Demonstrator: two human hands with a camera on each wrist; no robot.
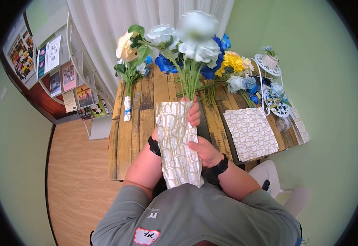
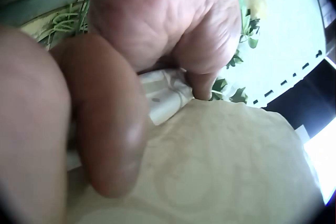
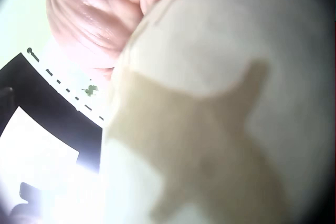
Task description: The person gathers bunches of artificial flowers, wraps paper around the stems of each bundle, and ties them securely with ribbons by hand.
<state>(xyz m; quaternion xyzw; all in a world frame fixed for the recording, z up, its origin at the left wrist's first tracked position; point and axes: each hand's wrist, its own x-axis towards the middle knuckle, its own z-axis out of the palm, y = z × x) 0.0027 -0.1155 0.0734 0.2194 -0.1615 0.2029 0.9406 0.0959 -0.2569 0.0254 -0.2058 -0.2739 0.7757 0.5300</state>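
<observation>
Patterned cream paper [image 1: 177,143] is wrapped round the green stems [image 1: 190,80] of a bouquet with pale blue-white [image 1: 199,50] and deep blue flowers. My left hand [image 1: 193,112] grips the wrapped stems near the paper's top, its fingers curled round the right edge. Lower down, my right hand [image 1: 205,151] holds the paper's right side with the thumb on the front; its other fingers are hidden behind. The paper [image 2: 210,166] fills the lower part of the left wrist view, below skin and fingers. In the right wrist view the paper [image 3: 199,108] looks large and blurred.
A small wrapped bouquet [image 1: 127,108] lies at the left of the wooden table [image 1: 146,92]. On the right are a patterned sheet [image 1: 250,133], yellow flowers [image 1: 232,62], blue flowers and a white tiered stand [image 1: 278,107]. A magazine rack [image 1: 74,65] stands left, a white chair [image 1: 267,174] right.
</observation>
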